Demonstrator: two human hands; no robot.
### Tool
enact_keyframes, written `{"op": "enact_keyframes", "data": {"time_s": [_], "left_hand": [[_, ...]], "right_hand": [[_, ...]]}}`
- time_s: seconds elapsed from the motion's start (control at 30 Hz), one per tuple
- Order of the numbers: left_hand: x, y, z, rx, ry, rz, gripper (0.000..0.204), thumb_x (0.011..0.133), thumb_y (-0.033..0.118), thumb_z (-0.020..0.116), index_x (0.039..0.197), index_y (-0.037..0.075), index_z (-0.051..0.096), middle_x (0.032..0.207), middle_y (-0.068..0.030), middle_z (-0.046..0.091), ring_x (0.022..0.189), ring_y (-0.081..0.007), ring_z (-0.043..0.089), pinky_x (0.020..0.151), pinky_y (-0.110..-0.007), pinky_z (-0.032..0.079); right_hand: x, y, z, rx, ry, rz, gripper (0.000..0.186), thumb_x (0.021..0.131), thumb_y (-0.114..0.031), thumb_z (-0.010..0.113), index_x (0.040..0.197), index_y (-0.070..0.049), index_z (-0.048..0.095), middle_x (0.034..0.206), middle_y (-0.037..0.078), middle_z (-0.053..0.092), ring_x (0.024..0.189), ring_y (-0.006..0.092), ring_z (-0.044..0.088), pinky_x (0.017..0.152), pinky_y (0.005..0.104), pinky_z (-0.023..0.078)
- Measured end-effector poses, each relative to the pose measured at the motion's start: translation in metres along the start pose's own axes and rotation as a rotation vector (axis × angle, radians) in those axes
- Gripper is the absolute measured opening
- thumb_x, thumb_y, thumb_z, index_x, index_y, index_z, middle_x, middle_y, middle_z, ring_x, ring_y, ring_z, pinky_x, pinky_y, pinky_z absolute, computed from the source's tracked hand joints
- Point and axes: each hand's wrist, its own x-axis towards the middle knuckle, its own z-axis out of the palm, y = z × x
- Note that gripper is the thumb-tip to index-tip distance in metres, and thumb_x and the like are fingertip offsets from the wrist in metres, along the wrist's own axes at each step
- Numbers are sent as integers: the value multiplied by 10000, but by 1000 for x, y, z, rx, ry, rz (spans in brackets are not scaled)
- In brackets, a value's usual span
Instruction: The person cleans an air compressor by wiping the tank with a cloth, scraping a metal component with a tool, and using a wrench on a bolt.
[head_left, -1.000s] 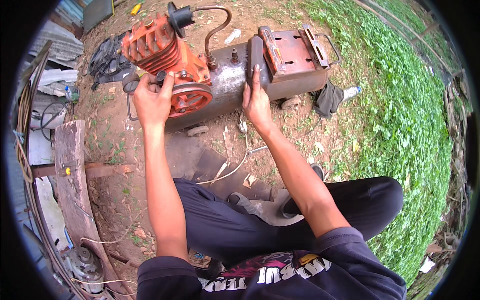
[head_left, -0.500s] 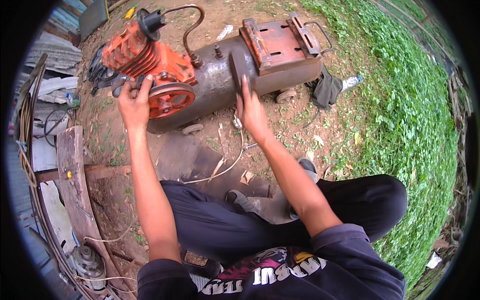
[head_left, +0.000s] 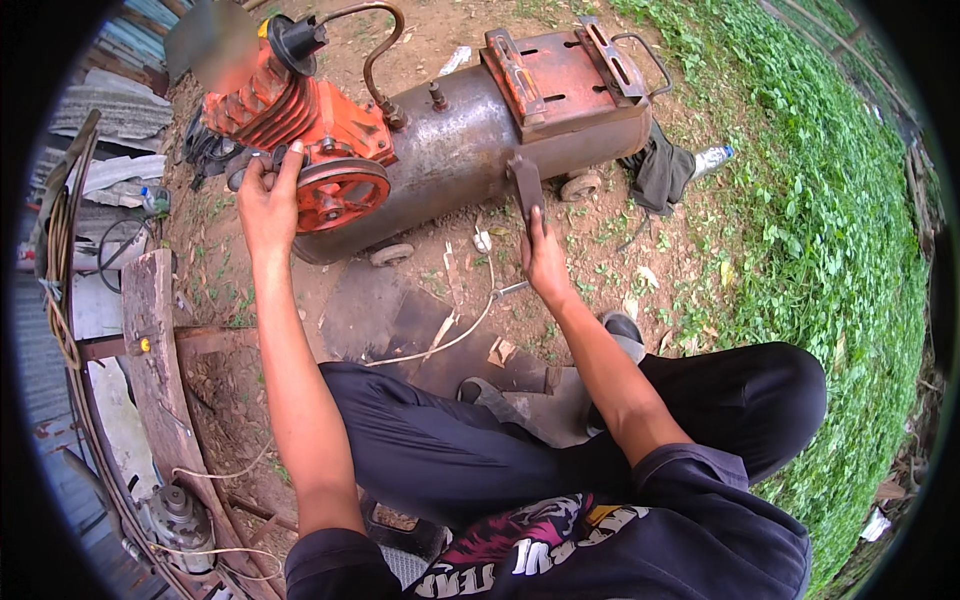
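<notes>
An air compressor with a brown tank (head_left: 440,150) lies in front of me, an orange finned pump (head_left: 285,110) on its left end. My left hand (head_left: 268,215) grips the pump's near-left side by the spoked orange pulley (head_left: 342,195). Its fingers curl in by a dark rounded part (head_left: 238,170), the thumb reaching up beside the pulley rim; exactly what they grasp is partly hidden. Closed around a dark, flat, elongated tool (head_left: 526,188), my right hand (head_left: 543,262) is just off the tank's near side. The tool points up toward the tank, below the slotted orange mounting plate (head_left: 570,85).
A dark cloth (head_left: 660,170) and a plastic bottle (head_left: 712,160) lie right of the tank. A cable (head_left: 450,340) crosses dark sheets (head_left: 390,310) near my feet. Left are a wooden plank (head_left: 155,350) and a metal motor part (head_left: 178,520). Grass (head_left: 830,250) grows on the right.
My right hand has drawn back toward me and slightly right, bringing the tool from the tank's upper surface down to its near side. The left hand stays at the pump.
</notes>
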Motion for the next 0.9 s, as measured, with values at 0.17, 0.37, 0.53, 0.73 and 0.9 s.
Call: {"op": "enact_keyframes", "data": {"time_s": [0.17, 0.37, 0.53, 0.73, 0.9], "left_hand": [[2, -11, -13, 69, -85, -73, 285, 902, 293, 698, 886, 21, 615, 816, -18, 624, 729, -67, 546, 672, -216, 433], [6, -6, -12, 90, 0, 24, 347, 874, 317, 710, 785, -1, 606, 618, 25, 525, 588, -56, 424, 559, -229, 356], [0, 0, -6, -53, -25, -3, 358, 870, 338, 722, 781, 10, 611, 643, 27, 536, 598, -64, 439, 567, -233, 364], [-1, 8, -8, 94, -21, 46, 403, 866, 389, 720, 778, 10, 614, 678, 17, 539, 636, -76, 445, 579, -244, 368], [3, 23, -16, 205, -193, -33, 429, 885, 406, 692, 864, -20, 642, 701, -3, 563, 642, -76, 460, 582, -247, 386]], "right_hand": [[66, -63, -10, 65, -44, 11, 718, 952, -163, 536, 1543, -255, 140, 1061, 323, 546, 878, 513, 591, 732, 539, 509], [39, -91, 8, -56, -248, 53, 757, 954, -170, 552, 1548, -206, 85, 971, 326, 548, 786, 499, 596, 696, 532, 503], [-59, -55, 8, -60, -616, 190, 663, 979, -226, 495, 1527, -332, 139, 1090, 330, 543, 832, 509, 606, 739, 555, 511], [-36, 5, -47, -98, -298, 369, 686, 907, -185, 572, 1476, -70, 207, 1019, 311, 617, 891, 467, 616, 770, 534, 498], [-42, 67, -82, -269, -163, 432, 589, 847, -191, 630, 1352, -7, 388, 1163, 251, 586, 1059, 406, 577, 915, 479, 461]]}}
